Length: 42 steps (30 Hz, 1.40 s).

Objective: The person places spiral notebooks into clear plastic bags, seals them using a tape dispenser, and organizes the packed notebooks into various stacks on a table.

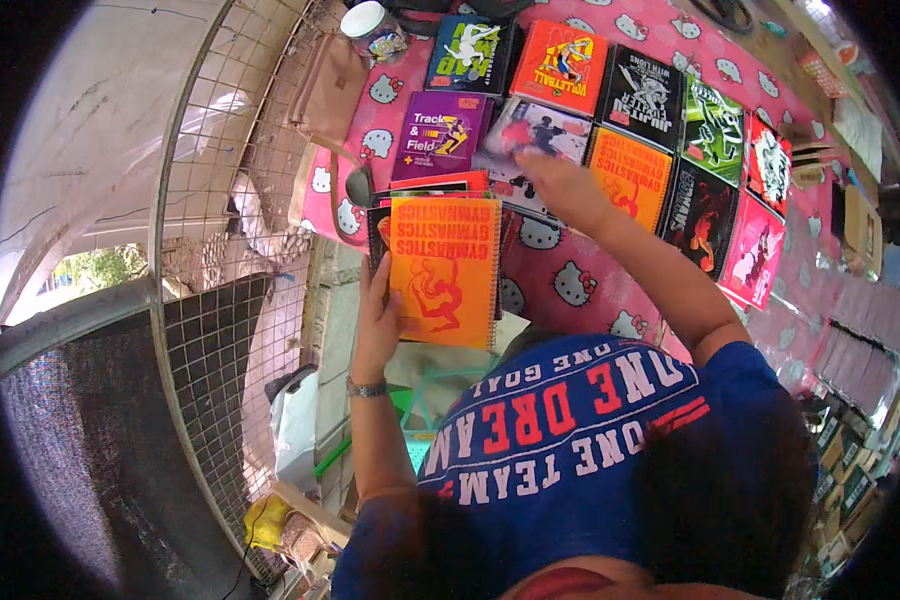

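Orange rectangular red-printed notebooks (445, 280): 2 | first: grasped by left hand (382, 312), at its 2 o'clock, fronting a notebook stack (465, 181) | second: blurred right hand's (542, 168) 3 o'clock; right grip indiscernible

Blurred hand, covered notebooks
The right hand (538, 165) is blurred, its fingers indistinct, and hides part of the grey notebook (567, 128). The orange notebook (445, 265) in the left hand (377, 312) covers most of those behind it. The jar's (386, 44) contents are too small to tell.
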Available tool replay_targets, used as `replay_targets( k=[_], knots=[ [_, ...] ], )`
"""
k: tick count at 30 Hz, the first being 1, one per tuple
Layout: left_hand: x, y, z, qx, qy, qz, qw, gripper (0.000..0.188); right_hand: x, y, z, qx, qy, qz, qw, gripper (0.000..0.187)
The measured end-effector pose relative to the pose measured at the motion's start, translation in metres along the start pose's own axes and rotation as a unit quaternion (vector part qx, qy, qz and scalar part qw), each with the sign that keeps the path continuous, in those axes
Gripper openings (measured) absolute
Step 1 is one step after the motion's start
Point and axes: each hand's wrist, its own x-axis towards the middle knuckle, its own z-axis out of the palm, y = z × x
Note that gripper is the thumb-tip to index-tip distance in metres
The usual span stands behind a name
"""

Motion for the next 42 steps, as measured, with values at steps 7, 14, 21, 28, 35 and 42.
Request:
replay_targets(
  k=[7, 14, 21, 28, 35, 42],
  knots=[
    [0.012, -0.021, -0.035, -0.481, 0.043, -0.118, 0.868, 0.053, 0.004, -0.151, -0.120, 0.002, 0.053, -0.309, 0.950, 0.037],
    [0.024, -0.010, -0.006, 0.008, -0.018, 0.016, 1.000, 0.073, 0.228, -0.105, 0.029, -0.045, 0.002, -0.247, 0.968, 0.026],
    [0.041, 0.011, 0.006, 0.236, 0.047, 0.078, 0.968, 0.071, 0.264, -0.067, 0.078, -0.224, -0.217, -0.315, 0.896, 0.040],
    [0.004, -0.010, -0.008, -0.022, 0.117, -0.030, 0.992, 0.061, 0.158, -0.094, -0.137, 0.218, 0.143, -0.171, 0.950, 0.042],
    [-0.050, -0.008, 0.059, -0.398, 0.437, -0.118, 0.798, 0.068, 0.014, -0.106, -0.065, 0.384, 0.160, 0.042, 0.908, 0.072],
    [-0.031, 0.010, 0.079, -0.371, 0.443, -0.150, 0.802, 0.068, 0.037, -0.077, -0.028, 0.309, 0.115, 0.051, 0.943, 0.063]
  ],
)
